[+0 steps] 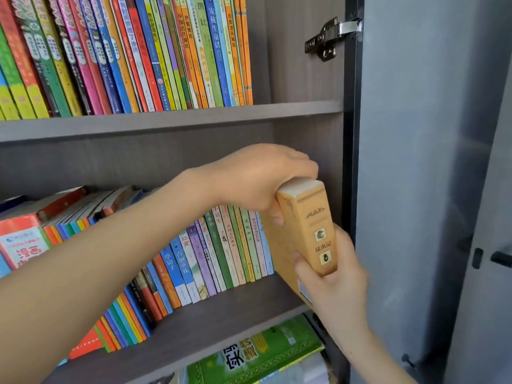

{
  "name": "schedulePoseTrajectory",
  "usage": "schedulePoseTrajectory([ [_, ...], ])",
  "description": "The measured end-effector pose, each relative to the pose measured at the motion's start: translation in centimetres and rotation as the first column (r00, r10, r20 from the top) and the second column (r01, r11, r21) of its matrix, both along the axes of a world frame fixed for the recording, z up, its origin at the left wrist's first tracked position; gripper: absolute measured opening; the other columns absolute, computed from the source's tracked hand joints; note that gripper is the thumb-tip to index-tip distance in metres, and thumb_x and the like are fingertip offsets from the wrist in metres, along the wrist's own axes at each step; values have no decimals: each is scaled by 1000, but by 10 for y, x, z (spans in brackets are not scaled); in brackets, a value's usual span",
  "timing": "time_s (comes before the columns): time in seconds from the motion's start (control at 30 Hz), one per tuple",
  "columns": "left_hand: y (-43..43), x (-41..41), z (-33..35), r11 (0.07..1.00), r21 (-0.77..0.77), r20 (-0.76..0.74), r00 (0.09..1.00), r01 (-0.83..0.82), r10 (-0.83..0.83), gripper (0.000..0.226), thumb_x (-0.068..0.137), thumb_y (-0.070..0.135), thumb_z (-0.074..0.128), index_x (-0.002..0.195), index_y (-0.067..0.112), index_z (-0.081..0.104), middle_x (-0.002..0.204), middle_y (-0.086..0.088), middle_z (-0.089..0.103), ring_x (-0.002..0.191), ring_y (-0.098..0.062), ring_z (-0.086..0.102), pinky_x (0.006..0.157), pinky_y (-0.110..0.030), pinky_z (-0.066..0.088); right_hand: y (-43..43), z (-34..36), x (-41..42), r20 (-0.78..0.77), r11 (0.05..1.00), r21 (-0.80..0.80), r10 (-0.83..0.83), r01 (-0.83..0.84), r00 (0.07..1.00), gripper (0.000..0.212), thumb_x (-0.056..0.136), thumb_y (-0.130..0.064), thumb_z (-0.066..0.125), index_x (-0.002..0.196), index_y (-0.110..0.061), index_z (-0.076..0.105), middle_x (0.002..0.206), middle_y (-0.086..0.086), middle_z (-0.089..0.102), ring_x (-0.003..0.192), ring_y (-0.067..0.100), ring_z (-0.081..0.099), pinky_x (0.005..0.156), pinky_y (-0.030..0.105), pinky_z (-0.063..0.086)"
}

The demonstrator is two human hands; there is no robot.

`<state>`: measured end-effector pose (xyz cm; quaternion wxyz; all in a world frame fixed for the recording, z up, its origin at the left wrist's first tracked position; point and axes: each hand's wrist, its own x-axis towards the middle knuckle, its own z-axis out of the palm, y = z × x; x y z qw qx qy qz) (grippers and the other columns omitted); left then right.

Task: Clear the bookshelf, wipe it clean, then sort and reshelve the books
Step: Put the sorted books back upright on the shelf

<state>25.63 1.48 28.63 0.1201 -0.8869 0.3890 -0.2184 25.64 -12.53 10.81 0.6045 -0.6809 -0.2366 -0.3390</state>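
**Both hands on a thick tan book at the end of the middle shelf**

The left hand [260,178] reaches in from the lower left and closes over the top of a thick tan book [313,228], fingers curled down behind it and thumb against its near face. The right hand [332,284] comes up from the lower right and grips the foot of the same book, thumb on the cover side and fingers wrapped round the far side of the spine. The book stands nearly upright between the two hands, spine toward the camera, its top tipped slightly left.

Just left of the hands, a row of thin paperbacks [221,250] leans along the middle shelf [221,309], its last book close beside the tan one. Above the left hand, the upper shelf [166,120] carries another row of colourful books [138,51], with a bare gap at its right end. Below the right hand, a green book [263,353] lies flat on the next level down. To the right of both hands stands the open grey cabinet door [429,162], hung on a metal hinge [327,37] and fitted with a dark handle [498,259].
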Motion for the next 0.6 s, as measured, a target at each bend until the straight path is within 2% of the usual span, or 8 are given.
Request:
schedulePoseTrajectory([
  [0.1, -4, 10, 1, 990, -142, 57, 998, -1, 10, 61, 65, 32, 85, 118, 21, 57, 116, 5, 61, 110, -13, 53, 92, -30, 41, -5, -3, 2, -11, 988, 143, -54, 55, 998, 49, 67, -43, 65, 111, -26, 54, 91, -31, 63, 80, -10, 61, 63, 3, 45],
  [0.2, 14, 27, -4, 945, -273, 83, 974, -181, 211, 65, 79, 29, 76, 136, 20, 49, 134, 1, 55, 124, -16, 48, 100, -28, 36, -2, -10, 11, -28, 975, 196, -105, 108, 994, 64, 67, -53, 60, 117, -13, 55, 95, -12, 68, 85, -2, 62, 65, 1, 44],
  [0.27, 32, 40, -13, 895, -243, 33, 919, -374, 393, 60, 85, 34, 68, 139, 20, 46, 135, -2, 53, 123, -20, 50, 100, -34, 41, 6, -14, 23, -11, 979, 165, -123, 123, 992, 61, 71, -52, 59, 120, -16, 52, 102, -6, 67, 86, 1, 62, 68, 1, 44],
  [0.37, 48, 57, -35, 823, -119, -63, 832, -555, 551, 63, 91, 43, 58, 146, 20, 37, 141, -6, 48, 126, -24, 48, 99, -37, 44, 23, -19, 48, 11, 988, 90, -127, 125, 992, 56, 78, -35, 73, 126, -14, 51, 101, -11, 61, 84, -2, 59, 69, 1, 43],
  [0.47, 61, 65, -55, 797, -60, -151, 795, -601, 588, 72, 94, 45, 52, 153, 21, 20, 157, -1, 26, 142, -19, 29, 110, -33, 31, 48, -18, 78, -1, 991, 31, -131, 131, 991, 50, 83, -19, 73, 126, -6, 52, 102, -12, 57, 84, -7, 56, 67, 0, 41],
  [0.53, 67, 65, -66, 801, -86, -147, 803, -592, 578, 76, 94, 43, 53, 154, 20, 13, 160, 1, 17, 145, -15, 22, 115, -29, 25, 63, -18, 99, -30, 995, 38, -94, 95, 995, 45, 85, -20, 70, 124, -8, 52, 103, -14, 57, 84, -11, 56, 67, 2, 42],
  [0.6, 71, 65, -73, 807, -139, -112, 819, -574, 563, 79, 92, 41, 56, 154, 19, 13, 160, 2, 17, 145, -13, 20, 117, -27, 22, 76, -24, 118, -95, 999, 50, 17, -13, 995, 37, 88, -24, 67, 120, -15, 50, 99, -20, 58, 84, -15, 59, 65, 2, 45],
])
